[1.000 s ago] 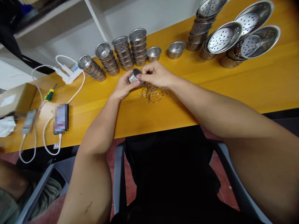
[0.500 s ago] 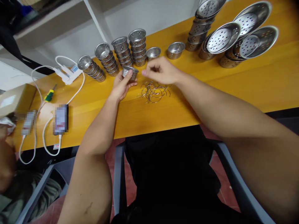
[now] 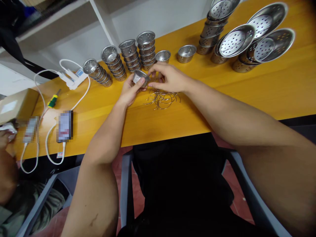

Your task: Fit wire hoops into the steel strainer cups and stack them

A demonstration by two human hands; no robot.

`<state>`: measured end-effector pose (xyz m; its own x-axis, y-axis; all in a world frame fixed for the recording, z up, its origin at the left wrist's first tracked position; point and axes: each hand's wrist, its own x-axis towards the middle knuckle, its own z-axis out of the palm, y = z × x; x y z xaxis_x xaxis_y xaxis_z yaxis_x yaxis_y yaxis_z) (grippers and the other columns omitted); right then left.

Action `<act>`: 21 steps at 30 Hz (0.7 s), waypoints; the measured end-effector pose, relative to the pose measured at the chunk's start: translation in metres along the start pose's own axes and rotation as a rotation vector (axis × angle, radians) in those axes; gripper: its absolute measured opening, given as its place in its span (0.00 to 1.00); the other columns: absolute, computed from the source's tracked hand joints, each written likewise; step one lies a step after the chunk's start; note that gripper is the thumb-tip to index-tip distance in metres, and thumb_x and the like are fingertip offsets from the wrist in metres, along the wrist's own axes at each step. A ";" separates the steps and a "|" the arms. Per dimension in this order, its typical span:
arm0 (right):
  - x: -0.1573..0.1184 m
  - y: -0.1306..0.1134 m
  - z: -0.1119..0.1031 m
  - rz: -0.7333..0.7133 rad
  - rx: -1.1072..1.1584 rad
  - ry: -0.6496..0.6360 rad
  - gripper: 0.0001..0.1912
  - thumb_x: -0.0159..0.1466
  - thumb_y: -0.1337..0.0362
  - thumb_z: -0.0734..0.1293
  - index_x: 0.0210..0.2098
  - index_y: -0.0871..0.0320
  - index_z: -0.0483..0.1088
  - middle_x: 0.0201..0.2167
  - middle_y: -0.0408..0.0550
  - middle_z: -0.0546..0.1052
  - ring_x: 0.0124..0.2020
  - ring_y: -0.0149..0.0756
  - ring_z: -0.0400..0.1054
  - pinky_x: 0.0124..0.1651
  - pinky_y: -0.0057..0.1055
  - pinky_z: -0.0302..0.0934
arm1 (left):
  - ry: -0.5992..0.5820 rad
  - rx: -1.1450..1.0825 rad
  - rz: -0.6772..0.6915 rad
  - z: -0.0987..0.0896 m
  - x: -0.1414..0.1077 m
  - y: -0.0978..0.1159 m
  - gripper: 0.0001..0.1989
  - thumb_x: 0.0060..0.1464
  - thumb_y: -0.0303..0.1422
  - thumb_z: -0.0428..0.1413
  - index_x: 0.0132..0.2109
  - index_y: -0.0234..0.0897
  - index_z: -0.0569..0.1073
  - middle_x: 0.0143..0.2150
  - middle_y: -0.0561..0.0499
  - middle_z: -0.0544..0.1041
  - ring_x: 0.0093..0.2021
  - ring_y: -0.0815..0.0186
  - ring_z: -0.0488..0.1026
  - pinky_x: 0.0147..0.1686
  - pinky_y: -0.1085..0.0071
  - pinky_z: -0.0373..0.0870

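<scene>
Yellow-brown wooden table (image 3: 259, 95), white shelving (image 3: 51, 19), pale wall (image 3: 172, 16), red tiled floor (image 3: 238, 184), grey chair (image 3: 126, 184).

Holding a tilted metal cup (image 3: 137, 76) in the left hand (image 3: 130, 90), thumb against its side. Has the right hand (image 3: 166, 79) at the rim, fingers curled; cannot confirm contact. Observed tangled wires (image 3: 166, 92) on the table (image 3: 158, 126) just below, stacked cups (image 3: 147, 51) behind; to the left, phone (image 3: 64, 126), screwdriver (image 3: 52, 101), power strip (image 3: 76, 79).

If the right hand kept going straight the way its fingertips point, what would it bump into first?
Most likely the small metal cup in the left hand. The right hand's fingertips look right beside its rim, perhaps already touching; depth is unclear.
</scene>
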<state>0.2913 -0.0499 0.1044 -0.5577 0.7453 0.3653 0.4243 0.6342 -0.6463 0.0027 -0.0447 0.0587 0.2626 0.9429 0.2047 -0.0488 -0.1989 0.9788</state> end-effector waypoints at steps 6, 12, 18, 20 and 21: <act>0.000 -0.003 0.005 -0.070 0.018 -0.055 0.26 0.87 0.33 0.75 0.59 0.48 0.85 0.61 0.57 0.85 0.62 0.57 0.81 0.68 0.54 0.82 | -0.042 0.040 0.024 0.000 -0.003 0.000 0.43 0.58 0.72 0.83 0.62 0.45 0.86 0.60 0.44 0.90 0.56 0.56 0.93 0.60 0.57 0.94; 0.001 -0.007 -0.016 0.111 -0.179 0.271 0.08 0.87 0.55 0.75 0.52 0.48 0.75 0.61 0.57 0.84 0.62 0.54 0.78 0.75 0.51 0.78 | -0.004 0.049 -0.081 -0.002 0.001 0.001 0.36 0.70 0.66 0.75 0.68 0.45 0.85 0.74 0.37 0.88 0.52 0.61 0.93 0.60 0.60 0.93; 0.007 0.022 -0.034 0.289 -0.269 0.514 0.10 0.86 0.71 0.69 0.56 0.48 0.78 0.70 0.58 0.83 0.66 0.45 0.76 0.76 0.42 0.71 | 0.021 0.080 -0.142 0.004 0.000 0.008 0.28 0.76 0.59 0.74 0.65 0.43 0.87 0.69 0.39 0.93 0.50 0.64 0.92 0.59 0.65 0.90; 0.011 0.033 -0.034 0.360 -0.272 0.495 0.10 0.86 0.69 0.70 0.59 0.48 0.81 0.71 0.55 0.84 0.65 0.44 0.74 0.76 0.41 0.69 | 0.012 0.063 -0.136 0.006 -0.001 0.010 0.27 0.75 0.57 0.75 0.64 0.43 0.87 0.66 0.41 0.94 0.50 0.65 0.92 0.60 0.65 0.90; 0.014 0.039 -0.033 0.376 -0.264 0.482 0.10 0.86 0.67 0.71 0.61 0.48 0.82 0.71 0.55 0.84 0.64 0.44 0.73 0.76 0.41 0.68 | 0.002 0.051 -0.129 0.006 -0.002 0.010 0.25 0.75 0.56 0.75 0.64 0.43 0.87 0.65 0.42 0.94 0.51 0.65 0.92 0.60 0.65 0.90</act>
<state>0.3236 -0.0080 0.1061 0.0182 0.8952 0.4453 0.7225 0.2961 -0.6247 0.0076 -0.0499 0.0685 0.2613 0.9621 0.0777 0.0344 -0.0897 0.9954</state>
